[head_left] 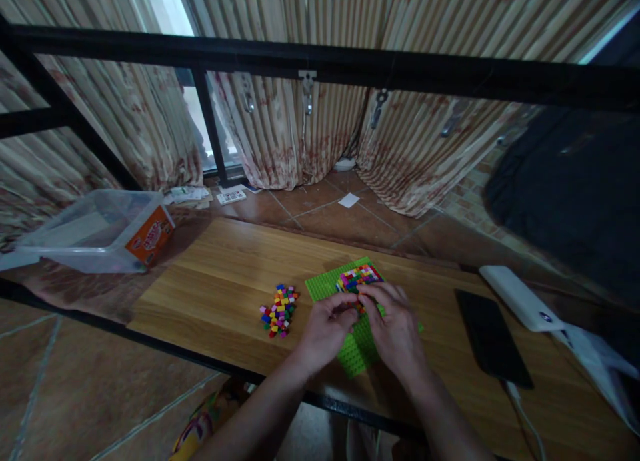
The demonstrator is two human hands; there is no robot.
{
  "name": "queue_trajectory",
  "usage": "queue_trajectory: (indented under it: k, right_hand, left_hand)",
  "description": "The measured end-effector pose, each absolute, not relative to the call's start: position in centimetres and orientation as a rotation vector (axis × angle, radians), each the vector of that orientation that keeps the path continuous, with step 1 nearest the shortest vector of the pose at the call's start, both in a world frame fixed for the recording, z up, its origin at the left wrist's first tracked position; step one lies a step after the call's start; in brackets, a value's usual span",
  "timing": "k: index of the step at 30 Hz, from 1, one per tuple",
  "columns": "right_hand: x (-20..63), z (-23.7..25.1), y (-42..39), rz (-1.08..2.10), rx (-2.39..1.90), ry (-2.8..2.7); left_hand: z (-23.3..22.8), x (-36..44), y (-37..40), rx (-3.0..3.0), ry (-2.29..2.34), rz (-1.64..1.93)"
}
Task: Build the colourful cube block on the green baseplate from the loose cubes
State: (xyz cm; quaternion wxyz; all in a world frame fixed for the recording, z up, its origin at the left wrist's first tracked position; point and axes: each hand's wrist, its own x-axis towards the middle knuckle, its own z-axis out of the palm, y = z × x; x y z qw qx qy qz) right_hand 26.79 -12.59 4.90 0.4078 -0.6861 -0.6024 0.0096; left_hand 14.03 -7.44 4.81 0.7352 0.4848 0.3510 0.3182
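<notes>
A green studded baseplate [359, 354] lies at an angle on the wooden board. Near its far side stands a block of small multicoloured bricks [359, 274], packed closely in rows. My left hand [325, 331] is over the plate's left part, its thumb and fingers bent together. My right hand [396, 322] reaches over the plate from the right, fingers pinched and almost meeting the left fingertips. Whatever is between the fingertips is too small to name. Left of the plate, a loose pile of small coloured bricks [279, 311] rests on the board.
A clear plastic box [95, 247] with an orange label stands at the far left. To the right lie a black phone [493, 337] with a white cable and a white power bank [520, 297]. A black metal rail [320, 61] crosses before striped curtains [280, 134].
</notes>
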Motion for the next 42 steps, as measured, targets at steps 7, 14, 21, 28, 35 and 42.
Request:
queue_trajectory:
  k: [7, 14, 21, 28, 35, 42]
  right_hand:
    - [26.1, 5.1, -12.7, 0.088, -1.663, -1.468]
    - [26.8, 4.9, -12.7, 0.260, -1.574, -1.440]
    - [27.7, 5.1, -13.1, 0.289, -1.590, -1.540]
    - [29.0, 5.1, -13.1, 0.182, -1.663, -1.561]
    - [29.3, 4.7, -12.8, 0.091, -1.714, -1.539]
    - [28.7, 4.5, -12.2, 0.024, -1.779, -1.493]
  left_hand:
    - [5.4, 13.5, -7.2, 0.743, 0.669, 0.641]
    - [5.5, 12.7, -7.0, 0.607, 0.678, 0.574]
    - [5.6, 12.7, -7.2, 0.622, 0.664, 0.547]
    - [5.2, 13.4, -7.4, 0.804, 0.722, 0.593]
    - [4.3, 13.4, -7.1, 1.243, 0.964, 0.698]
    - [4.1, 13.2, -7.1, 1.497, 1.000, 0.714]
